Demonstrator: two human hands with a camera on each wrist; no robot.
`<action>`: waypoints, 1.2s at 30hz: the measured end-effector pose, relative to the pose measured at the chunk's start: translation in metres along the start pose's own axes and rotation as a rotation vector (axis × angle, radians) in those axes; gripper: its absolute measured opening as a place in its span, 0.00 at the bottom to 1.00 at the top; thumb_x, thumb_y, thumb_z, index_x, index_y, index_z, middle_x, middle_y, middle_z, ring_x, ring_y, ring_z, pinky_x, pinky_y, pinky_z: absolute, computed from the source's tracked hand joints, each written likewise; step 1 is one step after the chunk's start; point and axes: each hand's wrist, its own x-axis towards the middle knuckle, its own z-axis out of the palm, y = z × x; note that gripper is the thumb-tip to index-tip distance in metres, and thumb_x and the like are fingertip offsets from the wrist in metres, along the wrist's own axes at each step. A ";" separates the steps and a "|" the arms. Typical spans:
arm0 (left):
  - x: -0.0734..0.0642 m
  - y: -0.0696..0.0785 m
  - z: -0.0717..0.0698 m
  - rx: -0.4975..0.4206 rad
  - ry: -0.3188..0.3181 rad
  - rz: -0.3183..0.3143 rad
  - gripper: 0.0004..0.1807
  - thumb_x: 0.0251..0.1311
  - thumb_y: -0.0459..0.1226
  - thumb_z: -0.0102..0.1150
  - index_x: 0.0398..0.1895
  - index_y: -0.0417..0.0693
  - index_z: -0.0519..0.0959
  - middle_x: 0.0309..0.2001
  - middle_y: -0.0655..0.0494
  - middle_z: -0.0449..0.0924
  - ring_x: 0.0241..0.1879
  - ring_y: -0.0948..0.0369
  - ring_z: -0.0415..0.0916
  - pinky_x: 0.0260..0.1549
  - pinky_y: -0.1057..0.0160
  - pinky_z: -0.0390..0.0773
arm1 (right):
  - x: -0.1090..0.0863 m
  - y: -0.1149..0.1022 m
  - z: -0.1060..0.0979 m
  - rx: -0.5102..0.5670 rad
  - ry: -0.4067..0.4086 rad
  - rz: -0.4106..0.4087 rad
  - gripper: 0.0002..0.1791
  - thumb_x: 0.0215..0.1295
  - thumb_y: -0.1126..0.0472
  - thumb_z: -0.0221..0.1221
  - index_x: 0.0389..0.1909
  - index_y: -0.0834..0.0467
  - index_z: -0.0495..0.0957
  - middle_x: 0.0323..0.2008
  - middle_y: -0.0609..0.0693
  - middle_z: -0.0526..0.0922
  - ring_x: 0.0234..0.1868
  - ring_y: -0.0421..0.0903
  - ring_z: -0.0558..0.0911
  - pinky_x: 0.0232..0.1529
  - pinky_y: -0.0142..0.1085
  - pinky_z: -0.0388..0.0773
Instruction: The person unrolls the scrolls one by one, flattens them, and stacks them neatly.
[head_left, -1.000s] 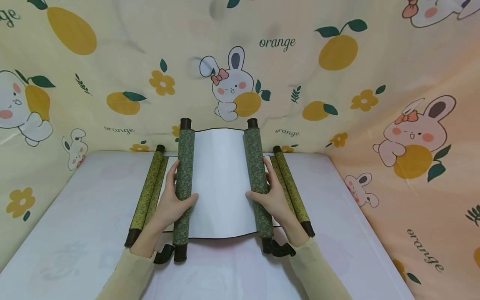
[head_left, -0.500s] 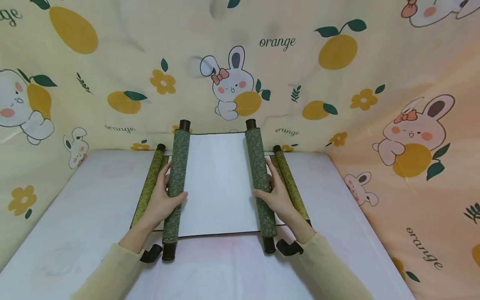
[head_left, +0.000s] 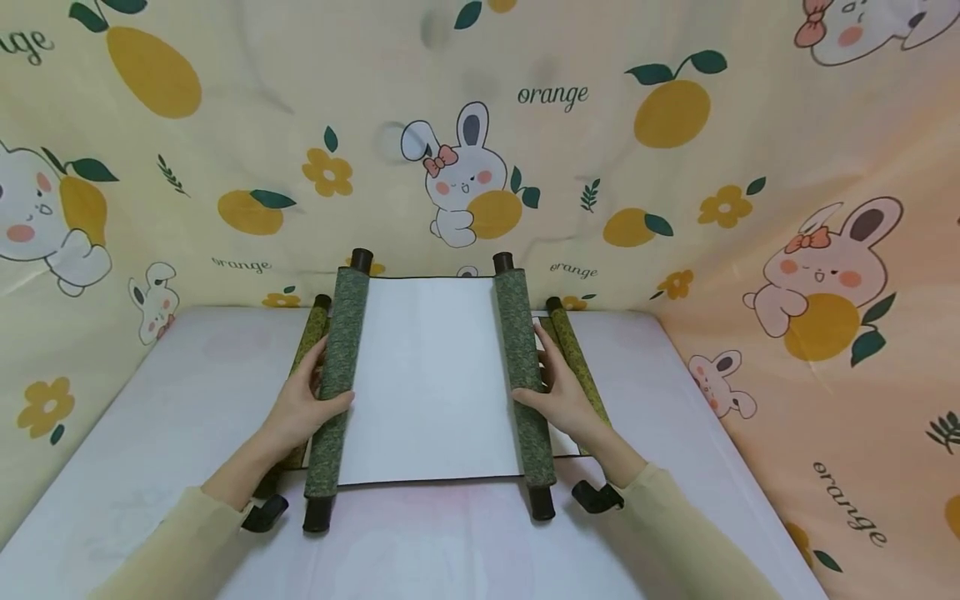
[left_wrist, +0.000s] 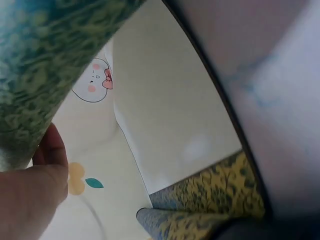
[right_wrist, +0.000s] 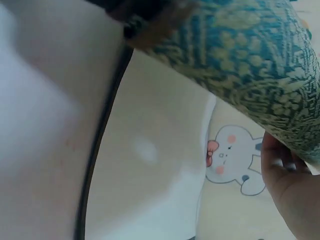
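A green-patterned hanging scroll [head_left: 431, 375] is partly unrolled above the table, blank white paper between its two dark-tipped rolls. My left hand [head_left: 303, 404] grips the left roll [head_left: 337, 367], thumb in front and fingers behind. Likewise, my right hand [head_left: 558, 396] holds the right roll [head_left: 527, 375]. Beneath lies a yellow-green scroll [head_left: 579, 358], spread open on the table and mostly hidden by the held one. Its pale sheet [left_wrist: 170, 100] and patterned end [left_wrist: 225, 182] show in the left wrist view. The right wrist view shows the green roll [right_wrist: 240, 65] close up.
The white-covered table [head_left: 675, 467] stretches to both sides of the scrolls. Behind and to the right hangs a cloth [head_left: 465, 50] printed with rabbits and oranges. Black wrist mounts [head_left: 265, 514] sit below the cuffs.
Both hands have moved apart, the left one farther, drawing the green scroll's rolls wider. More white paper shows between them, and it looks flatter. The lower scroll's left end is now mostly covered.
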 end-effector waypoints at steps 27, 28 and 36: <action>-0.001 0.004 -0.012 -0.007 -0.048 0.140 0.55 0.64 0.21 0.55 0.86 0.64 0.40 0.85 0.48 0.28 0.80 0.35 0.30 0.67 0.22 0.42 | 0.009 -0.001 -0.007 -0.026 -0.014 -0.009 0.52 0.68 0.73 0.61 0.82 0.33 0.51 0.84 0.48 0.42 0.80 0.59 0.51 0.64 0.59 0.65; 0.000 0.004 -0.011 -0.015 -0.048 0.139 0.56 0.63 0.21 0.54 0.86 0.64 0.40 0.85 0.49 0.27 0.80 0.35 0.28 0.68 0.22 0.42 | 0.009 -0.001 -0.007 -0.048 -0.006 0.002 0.52 0.67 0.71 0.65 0.82 0.32 0.52 0.84 0.48 0.42 0.79 0.60 0.53 0.64 0.60 0.66; 0.005 -0.004 -0.007 0.018 -0.017 0.098 0.55 0.65 0.25 0.58 0.86 0.63 0.37 0.84 0.43 0.28 0.81 0.37 0.30 0.68 0.24 0.45 | 0.012 0.000 -0.004 -0.100 0.004 -0.002 0.56 0.60 0.68 0.73 0.82 0.36 0.51 0.84 0.46 0.40 0.82 0.60 0.48 0.70 0.69 0.57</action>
